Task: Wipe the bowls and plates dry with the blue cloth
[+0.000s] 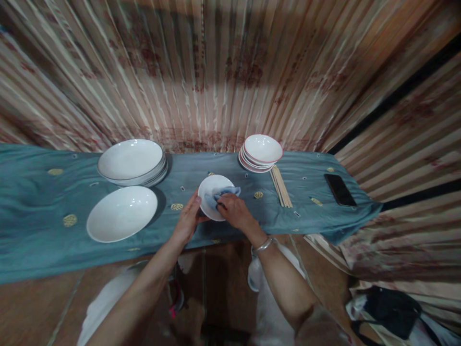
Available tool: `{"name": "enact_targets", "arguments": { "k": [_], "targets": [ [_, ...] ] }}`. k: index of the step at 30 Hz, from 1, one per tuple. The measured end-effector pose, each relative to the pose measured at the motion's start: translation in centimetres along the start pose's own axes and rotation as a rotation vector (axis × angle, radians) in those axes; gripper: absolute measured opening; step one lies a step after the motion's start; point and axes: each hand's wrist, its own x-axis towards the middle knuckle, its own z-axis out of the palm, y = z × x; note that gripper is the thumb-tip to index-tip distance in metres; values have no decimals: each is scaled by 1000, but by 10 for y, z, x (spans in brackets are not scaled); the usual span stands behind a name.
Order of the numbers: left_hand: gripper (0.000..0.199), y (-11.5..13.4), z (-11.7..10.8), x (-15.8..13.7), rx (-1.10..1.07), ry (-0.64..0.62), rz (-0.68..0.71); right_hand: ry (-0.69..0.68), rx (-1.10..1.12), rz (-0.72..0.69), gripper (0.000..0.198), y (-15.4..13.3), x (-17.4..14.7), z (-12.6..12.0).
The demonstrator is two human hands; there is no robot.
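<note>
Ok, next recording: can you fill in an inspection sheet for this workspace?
Surface: blue-green tablecloth, wrinkled, with yellow printed motifs.
Job's things: small white bowl, tilted; blue cloth inside it.
Clutter: stack of large white dishes, single large white bowl, stack of red-rimmed bowls, chopsticks, smartphone.
Hands: left hand grips the small bowl's edge; right hand holds the cloth against its inside; silver bracelet on the right wrist.
Cables: nothing seen.
Surroundings: patterned curtain behind, tiled floor below.

There are two dish stacks (130, 161) (262, 150), two single bowls (210, 185) (122, 215), one cloth (229, 191).
</note>
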Motion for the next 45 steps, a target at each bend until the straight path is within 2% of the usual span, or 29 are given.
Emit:
{"name": "enact_targets", "arguments": {
  "k": [5, 8, 13, 17, 22, 27, 35, 39, 45],
  "targets": [
    [63, 3, -2, 0, -27, -10, -44, -76, 100, -73, 12, -1, 1, -6],
    [65, 3, -2, -2, -39, -33, -55, -115, 226, -63, 12, -7, -1, -11],
    [68, 0, -2, -2, -28, -55, -39, -49, 417, 28, 27, -25, -7, -14],
    [56, -1, -5, 1, 47, 0, -1, 22, 440, -15, 14, -34, 0, -5],
    [45, 0, -6, 1, 68, 14, 74, 135, 306, -64, 16, -33, 21, 9],
    [45, 4, -7, -3, 74, -17, 94, 199, 27, -119, 19, -28, 38, 12],
    [51, 6, -14, -4, 82, -53, 53, 24, -446, -252, 21, -13, 41, -8],
    [51, 3, -18, 0, 104, -45, 89, -43, -499, -242, 22, -4, 25, -15],
    [50, -3, -20, 9, 172, -22, 96, -156, -462, -200, 22, 1, -2, -22]
  ]
}}
